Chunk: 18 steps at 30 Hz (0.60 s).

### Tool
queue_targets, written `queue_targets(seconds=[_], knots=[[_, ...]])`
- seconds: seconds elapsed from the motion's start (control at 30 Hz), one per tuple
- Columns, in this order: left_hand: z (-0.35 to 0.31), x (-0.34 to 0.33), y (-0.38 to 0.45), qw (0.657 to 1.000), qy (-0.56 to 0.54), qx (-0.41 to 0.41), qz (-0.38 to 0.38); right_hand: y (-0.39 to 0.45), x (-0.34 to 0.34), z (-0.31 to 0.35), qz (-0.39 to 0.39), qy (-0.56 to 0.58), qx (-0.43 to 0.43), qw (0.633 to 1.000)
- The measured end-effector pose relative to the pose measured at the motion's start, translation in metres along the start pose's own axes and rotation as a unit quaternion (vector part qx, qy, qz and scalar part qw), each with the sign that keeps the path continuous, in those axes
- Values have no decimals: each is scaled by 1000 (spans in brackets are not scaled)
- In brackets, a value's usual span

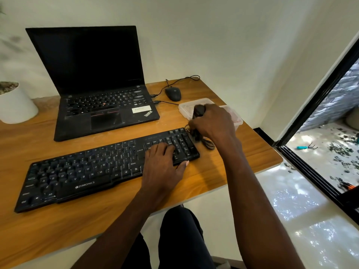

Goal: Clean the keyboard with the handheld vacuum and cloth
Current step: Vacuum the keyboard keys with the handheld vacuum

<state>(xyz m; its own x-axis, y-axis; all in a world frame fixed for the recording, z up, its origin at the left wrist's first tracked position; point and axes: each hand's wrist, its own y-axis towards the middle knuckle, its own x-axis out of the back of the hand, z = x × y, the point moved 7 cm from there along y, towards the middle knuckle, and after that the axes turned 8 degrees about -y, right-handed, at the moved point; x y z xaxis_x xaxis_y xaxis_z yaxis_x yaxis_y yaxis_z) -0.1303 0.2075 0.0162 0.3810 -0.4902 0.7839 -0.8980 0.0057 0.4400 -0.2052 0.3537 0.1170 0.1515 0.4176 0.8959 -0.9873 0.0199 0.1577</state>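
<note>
A black keyboard (87, 171) lies at an angle across the wooden desk (242, 162). My left hand (163, 167) rests flat on the keyboard's right part, fingers spread over the keys, thumb on the front edge. My right hand (213, 123) is closed around a small black handheld vacuum (199, 110), held upright, with its lower end at the keyboard's far right corner. A coil of black cable (208, 143) lies on the desk beside that corner. I see no cloth.
An open black laptop (101, 90) stands behind the keyboard, with a wired mouse (173, 94) to its right. A clear plastic box (186, 108) sits behind my right hand. At far left stands a white plant pot (15, 105). The desk edge and a glass door lie to the right.
</note>
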Motion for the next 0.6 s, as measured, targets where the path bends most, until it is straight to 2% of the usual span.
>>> queue_targets(seconds=[0.03, 0.1, 0.17, 0.3, 0.33, 0.47, 0.53, 0.6], knots=[[0, 0, 0, 1000, 0, 1, -2, 1, 0, 5, -25, 32, 11, 999], [0, 0, 0, 1000, -1, 2, -6, 2, -10, 12, -29, 61, 23, 997], [0, 0, 0, 1000, -3, 3, -4, 4, -24, 7, 4, 36, 14, 999], [0, 0, 0, 1000, -9, 3, -1, 4, -26, -13, 117, -73, -37, 990], [-1, 1, 0, 1000, -9, 1, -1, 4, -19, -14, 119, -81, -41, 989], [0, 1, 0, 1000, -7, 2, -2, 7, -2, 8, -16, 30, -8, 999], [0, 1, 0, 1000, -9, 4, -6, 6, -16, 15, -20, 53, 5, 998], [1, 1, 0, 1000, -18, 15, -3, 5, -30, 16, 14, 14, -1, 1000]])
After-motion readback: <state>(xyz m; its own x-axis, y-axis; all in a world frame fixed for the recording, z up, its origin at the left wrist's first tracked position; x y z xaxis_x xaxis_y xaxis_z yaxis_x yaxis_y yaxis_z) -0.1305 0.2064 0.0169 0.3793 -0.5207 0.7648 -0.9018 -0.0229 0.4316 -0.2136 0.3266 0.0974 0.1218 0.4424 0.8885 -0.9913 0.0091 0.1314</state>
